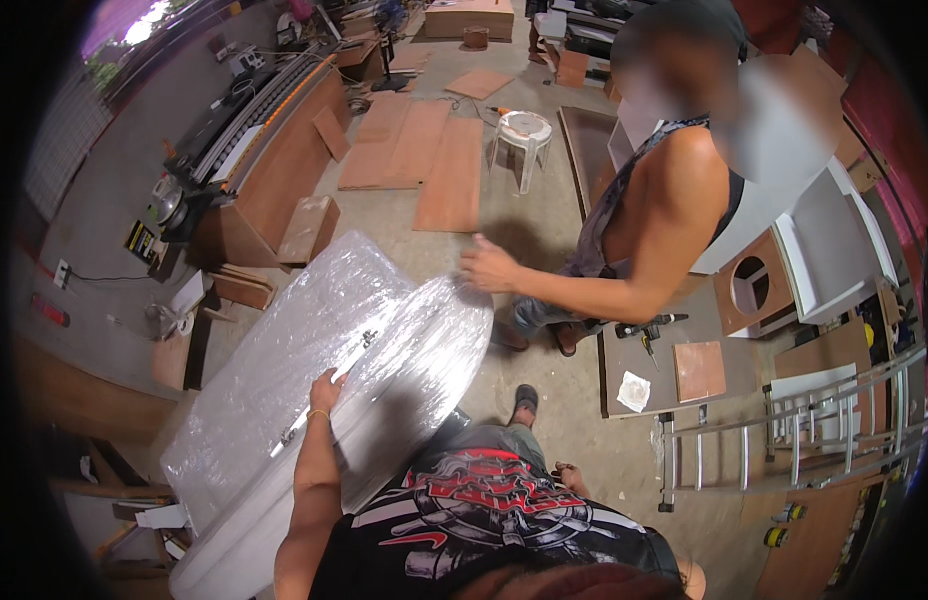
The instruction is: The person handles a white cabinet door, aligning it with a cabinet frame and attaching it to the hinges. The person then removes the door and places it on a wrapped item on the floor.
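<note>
A large pale furniture piece wrapped in clear plastic film (284,335) leans diagonally across the left side, its far right end rounded. Along its middle runs a thin white strip (347,365) with small metal fittings at both ends. My left hand (327,390) rests at this strip, its fingers curled over the edge. On the far side a co-worker's hand (489,266) reaches to the rounded end; whether it touches the film is unclear. Just past my shirt's hem shows a bit of skin that may be my right hand (572,479), mostly hidden.
A co-worker (664,190) stands ahead on the right. Near them are a white stool (524,135), a low board with a power drill (649,330), and an aluminium ladder (784,435). Wooden panels (424,150) lie on the floor ahead; a long wooden cabinet (264,180) lines the left.
</note>
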### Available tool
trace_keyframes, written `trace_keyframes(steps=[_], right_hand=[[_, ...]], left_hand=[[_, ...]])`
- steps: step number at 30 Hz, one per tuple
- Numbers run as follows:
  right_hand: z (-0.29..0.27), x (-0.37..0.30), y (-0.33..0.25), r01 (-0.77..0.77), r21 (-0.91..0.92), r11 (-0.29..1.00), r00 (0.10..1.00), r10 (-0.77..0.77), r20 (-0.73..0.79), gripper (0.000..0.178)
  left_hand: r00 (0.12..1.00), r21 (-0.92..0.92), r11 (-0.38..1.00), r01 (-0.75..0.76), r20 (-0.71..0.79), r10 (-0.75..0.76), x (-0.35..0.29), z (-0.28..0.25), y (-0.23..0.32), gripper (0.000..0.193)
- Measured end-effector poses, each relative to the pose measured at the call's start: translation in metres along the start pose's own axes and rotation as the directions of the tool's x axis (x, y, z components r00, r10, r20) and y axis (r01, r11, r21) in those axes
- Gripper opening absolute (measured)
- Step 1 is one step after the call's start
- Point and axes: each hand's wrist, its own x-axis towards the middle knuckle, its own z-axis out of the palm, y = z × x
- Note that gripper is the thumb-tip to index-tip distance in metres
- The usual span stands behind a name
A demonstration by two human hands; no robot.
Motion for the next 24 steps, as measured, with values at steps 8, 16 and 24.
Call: trace_keyframes(steps=[8,16,24], right_hand=[[-0.067,0.079,-0.117,0.075,-0.029,0.997,0.996,-0.074,0.054,0.033],[-0.176,0.118,-0.202,0.13,0.051,0.99,0.99,-0.126,-0.063,0.038],[-0.236,0.155,-0.228,-0.015,-0.023,1.0,0.992,0.012,-0.129,0.046]], left_hand=[[0.978,0.16,0.967,0.196,-0.1,-0.182,-0.023,-0.016,0.018,0.053],[0.773,0.004,0.826,0.564,-0.354,-0.526,-0.034,-0.013,0.1,0.043],[0.44,0.131,0.652,0.746,-0.833,-0.335,-0.088,0.074,0.18,0.049]])
